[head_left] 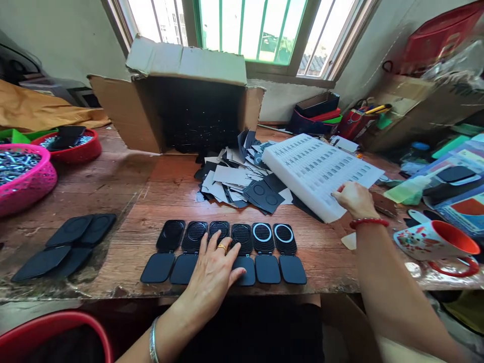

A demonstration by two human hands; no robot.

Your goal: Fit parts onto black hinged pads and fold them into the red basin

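Red tub rim (49,327) sits lowest in view, below the table edge, left of the person's left forearm. Left hand (212,272) lies flat and open, palm down, on a row of six open black cases (230,252) along the near edge of the wooden table (124,201); fingers spread over the third and fourth cases, gripping nothing. The two cases at the right end of the row show white rings in their upper halves. Right hand (354,199), right of the row and further back, rests on the near corner of a white foam tray (317,171) with rows of small slots; fingertips curled at the tray edge, can't tell if they pinch anything. Red bead bracelet on that wrist. Behind the row: a loose pile of black and grey card pieces (242,181), then an open cardboard box (181,101) on its side, dark stuff inside. Left of the row: a few flat black pads (68,244), and beyond them a pink basket (22,174) and a red basket (71,143) holding small metal parts. Right of the row, just beside the right forearm: a painted mug (434,242) with orange inside.
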